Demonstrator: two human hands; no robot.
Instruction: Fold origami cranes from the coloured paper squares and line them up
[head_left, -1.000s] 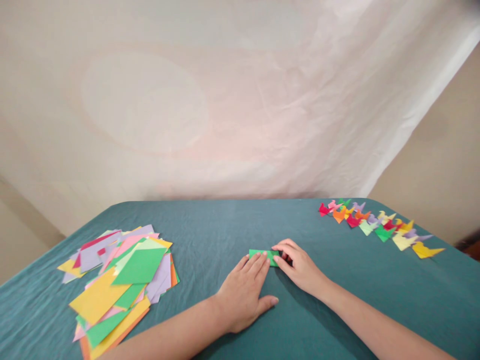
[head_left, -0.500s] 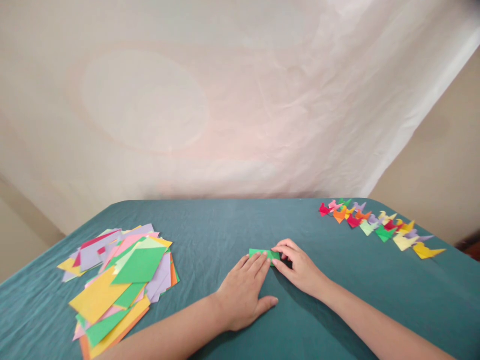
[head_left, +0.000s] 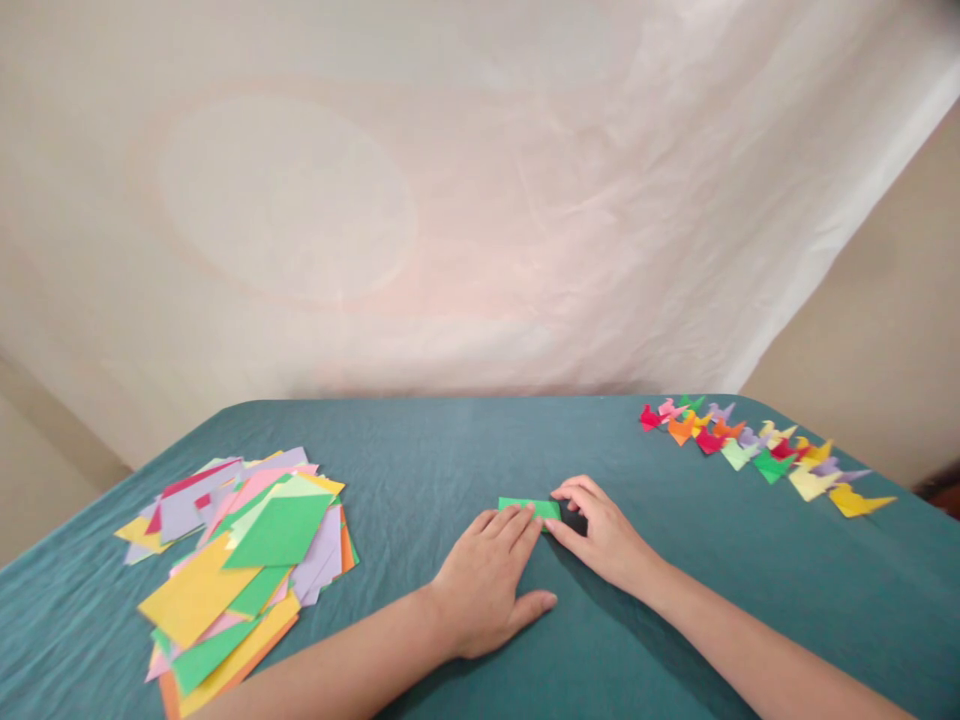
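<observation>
A small folded green paper (head_left: 530, 505) lies flat on the teal cloth, longer side to side than deep. My left hand (head_left: 491, 575) lies palm down with its fingers stretched over the paper's near left part, the thumb out to the side. My right hand (head_left: 600, 530) is at the paper's right end with its fingers curled. Its thumb touches the lower right corner, and the forefinger is just off the upper right corner. Between that thumb and forefinger is a black patch; I cannot tell whether it is shadow or an object.
To the left spreads a loose pile of coloured paper sheets (head_left: 277, 530), green, yellow, lilac, pink and orange. Several small folded paper birds (head_left: 772, 465) stand in rows at the right of the cloth-covered table (head_left: 420, 450). A pale curtain (head_left: 480, 250) hangs behind.
My right forefinger has shifted slightly right, off the paper's upper corner, and more of the black patch shows. My left hand and the green paper stay about where they were.
</observation>
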